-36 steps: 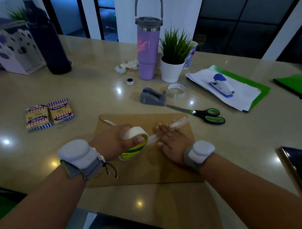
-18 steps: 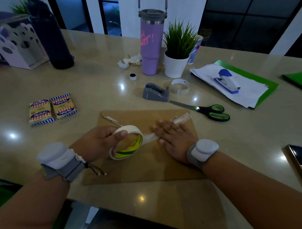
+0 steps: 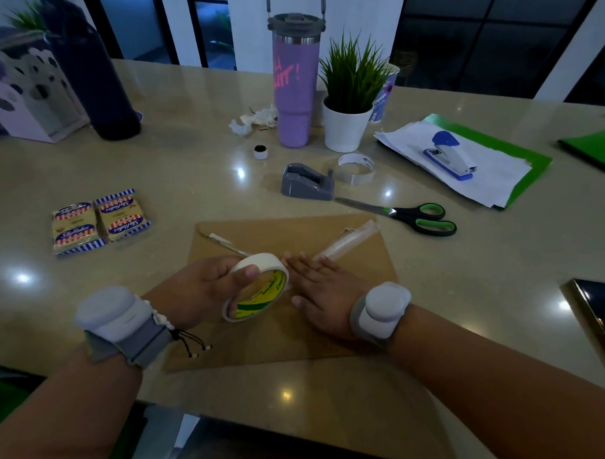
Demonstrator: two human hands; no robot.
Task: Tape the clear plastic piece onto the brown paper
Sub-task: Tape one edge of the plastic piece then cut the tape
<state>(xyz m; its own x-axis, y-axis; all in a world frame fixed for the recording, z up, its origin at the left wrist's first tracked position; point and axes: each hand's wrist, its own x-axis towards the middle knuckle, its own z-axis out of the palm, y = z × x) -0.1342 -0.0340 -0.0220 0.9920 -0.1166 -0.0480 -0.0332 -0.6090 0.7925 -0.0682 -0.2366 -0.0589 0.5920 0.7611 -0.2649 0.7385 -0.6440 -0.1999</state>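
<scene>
The left hand (image 3: 197,294) gripped the tape roll (image 3: 257,287), its fingers closed around the ring; the right hand (image 3: 325,292) lay open and flat, pinning the clear plastic piece (image 3: 348,241) to the brown paper (image 3: 298,336). Pulling tape could drag the piece askew — or lift the paper off the table (image 3: 190,185).

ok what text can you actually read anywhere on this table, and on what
"...TT!": pink lettering on the purple tumbler; earlier letters unclear.
"SkyFlakes": cracker packets, script print.
Tape roll in the left hand: green print, too blurred to read.
Paper cup behind the plant: lettering too small.
White ring by the dispenser: print illegible.
</scene>
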